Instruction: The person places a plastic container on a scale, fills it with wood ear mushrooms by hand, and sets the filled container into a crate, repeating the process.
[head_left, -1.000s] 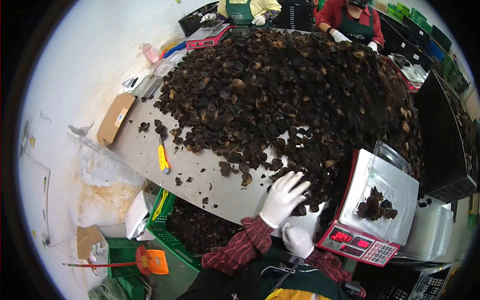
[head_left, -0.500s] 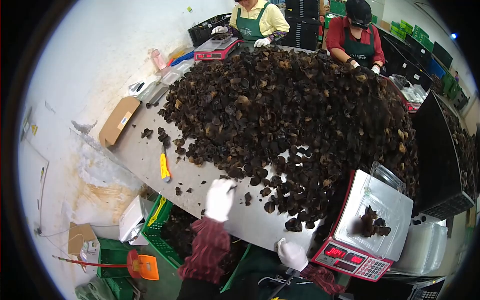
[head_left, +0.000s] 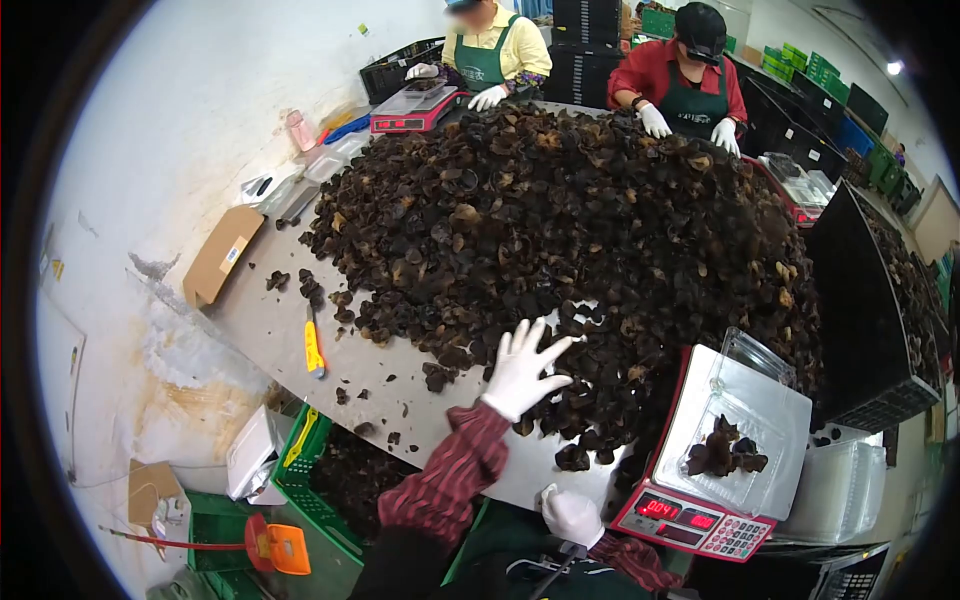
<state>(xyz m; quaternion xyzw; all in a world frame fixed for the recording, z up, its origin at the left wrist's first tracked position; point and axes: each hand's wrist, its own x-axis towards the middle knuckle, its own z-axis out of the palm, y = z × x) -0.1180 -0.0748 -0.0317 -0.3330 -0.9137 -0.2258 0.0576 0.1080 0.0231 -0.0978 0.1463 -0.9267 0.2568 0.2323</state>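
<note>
A large heap of wood ear mushrooms (head_left: 560, 210) covers the metal table. Over its near edge, my left hand (head_left: 522, 372), in a white glove, is spread open with nothing in it. Several loose pieces lie around it. My right hand (head_left: 572, 516), also gloved, is curled closed at the table's front edge, left of the red scale (head_left: 690, 522); no object shows in it. On the scale lies a clear plastic tray (head_left: 765, 420) with a small cluster of mushrooms (head_left: 725, 450) in it. A yellow utility knife (head_left: 314, 345) lies to the left.
Two people in green aprons stand across the table, one beside another scale (head_left: 412, 115). A black crate (head_left: 865, 310) tilts at the right, near stacked clear trays (head_left: 835, 490). Below the table sits a green crate (head_left: 300, 470) holding dark pieces. A cardboard piece (head_left: 228, 255) leans at left.
My left hand has moved right and forward to the heap, its fingers spreading from a closed shape. A blurred dark piece in the tray is now sharp. The view has shifted slightly.
</note>
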